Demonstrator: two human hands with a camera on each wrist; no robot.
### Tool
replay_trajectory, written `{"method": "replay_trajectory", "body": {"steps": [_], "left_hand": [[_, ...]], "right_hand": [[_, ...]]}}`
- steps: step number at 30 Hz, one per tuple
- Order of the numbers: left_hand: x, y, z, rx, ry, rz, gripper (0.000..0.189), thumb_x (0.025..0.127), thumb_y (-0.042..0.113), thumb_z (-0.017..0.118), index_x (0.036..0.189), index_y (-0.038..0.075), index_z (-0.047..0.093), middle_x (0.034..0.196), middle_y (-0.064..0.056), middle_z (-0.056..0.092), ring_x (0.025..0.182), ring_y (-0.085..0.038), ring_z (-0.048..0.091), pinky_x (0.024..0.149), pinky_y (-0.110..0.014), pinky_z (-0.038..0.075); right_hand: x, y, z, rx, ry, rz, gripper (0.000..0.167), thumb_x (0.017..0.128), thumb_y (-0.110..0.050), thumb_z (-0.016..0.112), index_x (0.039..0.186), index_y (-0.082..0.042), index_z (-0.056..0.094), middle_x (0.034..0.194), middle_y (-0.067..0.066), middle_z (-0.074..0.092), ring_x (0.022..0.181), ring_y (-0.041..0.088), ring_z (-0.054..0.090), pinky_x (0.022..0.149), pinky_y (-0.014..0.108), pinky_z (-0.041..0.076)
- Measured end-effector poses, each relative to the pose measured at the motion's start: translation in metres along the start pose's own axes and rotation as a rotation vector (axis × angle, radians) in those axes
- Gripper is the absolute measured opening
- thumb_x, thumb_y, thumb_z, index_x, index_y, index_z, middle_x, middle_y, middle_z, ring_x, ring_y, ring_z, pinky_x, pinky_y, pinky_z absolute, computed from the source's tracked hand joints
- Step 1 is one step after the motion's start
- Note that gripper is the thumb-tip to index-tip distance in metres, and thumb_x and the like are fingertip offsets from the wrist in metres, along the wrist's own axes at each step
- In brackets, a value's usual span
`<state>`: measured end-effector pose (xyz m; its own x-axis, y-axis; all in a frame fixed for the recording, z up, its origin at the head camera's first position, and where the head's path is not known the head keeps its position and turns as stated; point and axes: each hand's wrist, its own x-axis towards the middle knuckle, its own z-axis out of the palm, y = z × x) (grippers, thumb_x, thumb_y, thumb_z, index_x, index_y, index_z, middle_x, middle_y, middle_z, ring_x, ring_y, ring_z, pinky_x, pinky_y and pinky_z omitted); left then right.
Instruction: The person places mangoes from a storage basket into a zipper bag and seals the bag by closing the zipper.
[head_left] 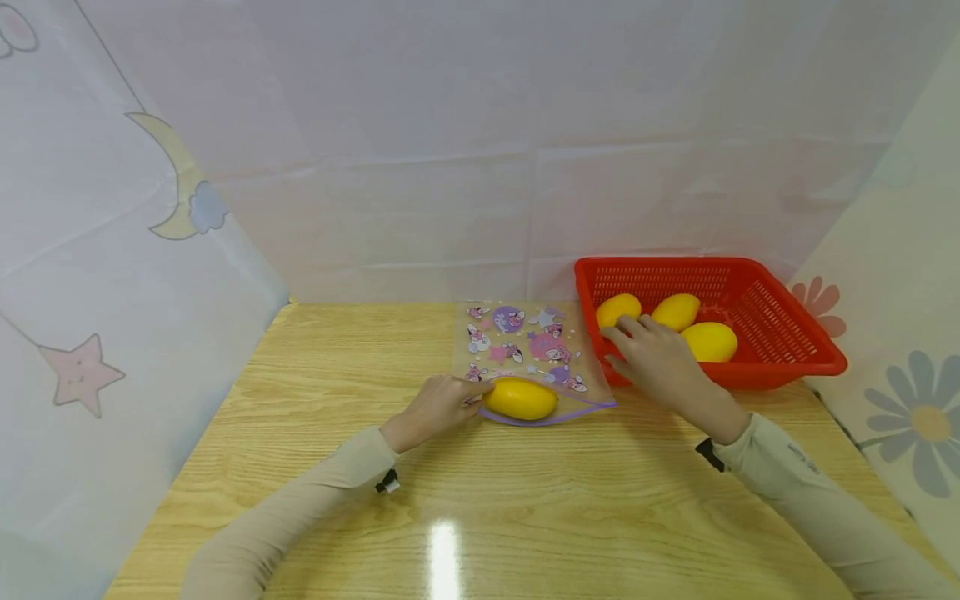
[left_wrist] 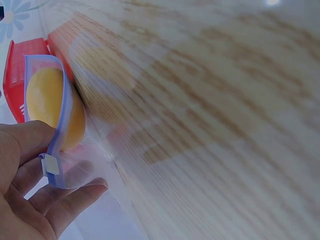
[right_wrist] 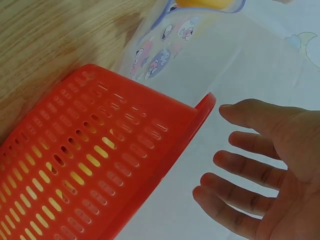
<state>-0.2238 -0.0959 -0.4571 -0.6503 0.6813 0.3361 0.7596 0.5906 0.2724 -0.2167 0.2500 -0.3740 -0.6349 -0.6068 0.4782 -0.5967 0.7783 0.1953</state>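
Note:
A clear slider-zip bag (head_left: 551, 337) with cartoon prints and a purple zip edge lies on the table, its mouth parted toward me. Just inside that mouth rests an oblong yellow fruit (head_left: 521, 398), shaped like a mango. My left hand (head_left: 442, 404) pinches the mouth's left corner near the white slider (left_wrist: 50, 165), with the thumb beside the fruit. Over the left rim of a red plastic basket (head_left: 780, 368) is my right hand (head_left: 660, 358). Its fingers (right_wrist: 247, 167) are spread and loosely bent, holding nothing. Several similar yellow fruits (head_left: 677, 312) lie in the basket.
The wooden table (head_left: 360, 533) reaches from the front to a pale cloth backdrop (head_left: 420, 208). Printed side sheets (head_left: 97, 250) stand at left and right. The basket sits at the back right, close beside the bag.

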Motion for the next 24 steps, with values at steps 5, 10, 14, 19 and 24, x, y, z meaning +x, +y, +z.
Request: {"method": "replay_trajectory", "body": {"steps": [5, 10, 14, 19, 24], "left_hand": [[0.000, 0.000, 0.000, -0.003, 0.000, -0.004, 0.031, 0.087, 0.005, 0.073, 0.118, 0.006, 0.073, 0.085, -0.004, 0.075, 0.043, 0.002, 0.021, 0.040, -0.013, 0.020], [0.000, 0.000, 0.001, -0.002, 0.003, -0.001, 0.031, 0.087, 0.005, 0.073, 0.118, 0.006, 0.073, 0.082, -0.003, 0.074, 0.043, 0.001, 0.020, 0.040, -0.013, 0.020], [-0.001, 0.000, 0.002, 0.003, 0.005, 0.002, 0.031, 0.087, 0.005, 0.072, 0.118, 0.006, 0.073, 0.079, -0.002, 0.073, 0.043, 0.002, 0.020, 0.040, -0.013, 0.020], [-0.001, 0.000, 0.001, 0.001, 0.006, 0.006, 0.031, 0.087, 0.005, 0.072, 0.118, 0.006, 0.073, 0.079, -0.002, 0.073, 0.043, 0.002, 0.020, 0.041, -0.013, 0.020], [-0.001, 0.000, 0.000, -0.002, 0.005, 0.008, 0.031, 0.087, 0.006, 0.073, 0.119, 0.005, 0.072, 0.085, -0.005, 0.075, 0.042, 0.002, 0.021, 0.040, -0.013, 0.021]], "right_hand": [[-0.001, 0.004, 0.000, -0.002, -0.008, 0.010, 0.041, 0.071, -0.013, 0.089, 0.104, 0.000, 0.067, 0.089, 0.016, 0.060, 0.069, 0.033, 0.052, 0.054, 0.039, 0.053], [-0.003, 0.008, -0.001, -0.005, -0.023, 0.025, 0.039, 0.072, -0.013, 0.089, 0.103, 0.000, 0.068, 0.088, 0.014, 0.060, 0.068, 0.031, 0.054, 0.053, 0.039, 0.053], [-0.004, 0.012, -0.004, -0.015, -0.046, 0.047, 0.039, 0.073, -0.014, 0.088, 0.103, 0.001, 0.068, 0.089, 0.014, 0.060, 0.067, 0.031, 0.053, 0.050, 0.038, 0.051], [-0.005, 0.018, -0.007, -0.008, -0.082, 0.079, 0.038, 0.076, -0.014, 0.086, 0.105, 0.002, 0.068, 0.094, 0.017, 0.061, 0.073, 0.035, 0.057, 0.052, 0.043, 0.054], [-0.006, 0.024, -0.008, -0.010, -0.107, 0.093, 0.038, 0.077, -0.014, 0.084, 0.106, 0.002, 0.067, 0.095, 0.019, 0.061, 0.074, 0.037, 0.059, 0.053, 0.045, 0.054]]}}
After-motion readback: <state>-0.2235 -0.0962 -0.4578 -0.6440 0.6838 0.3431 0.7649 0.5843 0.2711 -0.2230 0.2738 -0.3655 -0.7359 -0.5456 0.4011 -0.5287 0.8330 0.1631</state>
